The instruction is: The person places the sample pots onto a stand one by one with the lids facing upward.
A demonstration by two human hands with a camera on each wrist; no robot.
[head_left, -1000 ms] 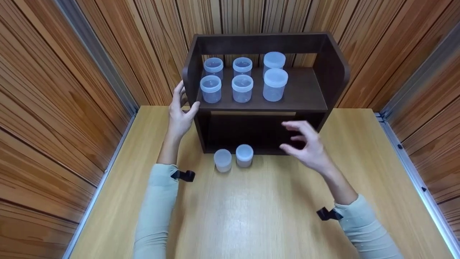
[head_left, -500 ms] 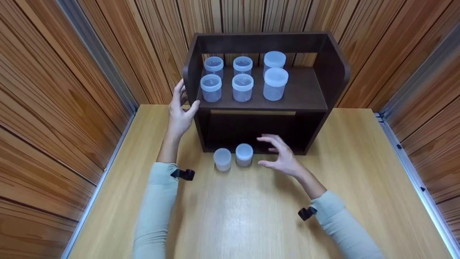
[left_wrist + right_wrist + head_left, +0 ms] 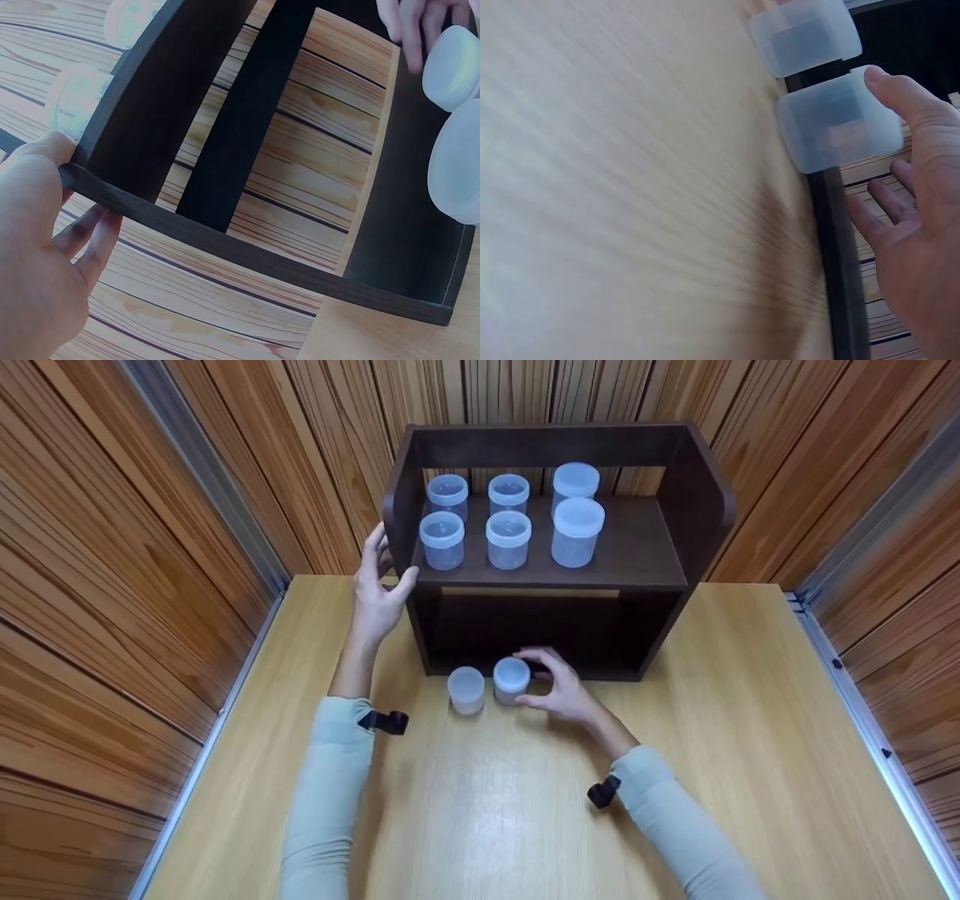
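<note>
In the head view my left hand (image 3: 377, 598) grips the left side panel of a dark brown two-tier shelf (image 3: 551, 577), thumb in front and fingers on the outer side. On the wooden table (image 3: 480, 810) before the shelf stand two small translucent lidded jars, a left jar (image 3: 466, 691) and a right jar (image 3: 512, 681). My right hand (image 3: 561, 690) reaches the right jar from its right side, thumb in front and index finger behind. In the right wrist view the thumb overlaps the lid edge of the near jar (image 3: 832, 124); the other visible fingers stand apart from it.
On the upper tier stand several translucent jars in three columns: short left jars (image 3: 442, 541), short middle jars (image 3: 508, 541) and taller right jars (image 3: 576, 536). The lower compartment (image 3: 525, 630) is dark inside. Wood-plank walls (image 3: 105, 585) enclose the table.
My right hand has moved left from the shelf's right front to the right jar, its fingers now around it. My left hand has stayed on the side panel, and the jars have not moved.
</note>
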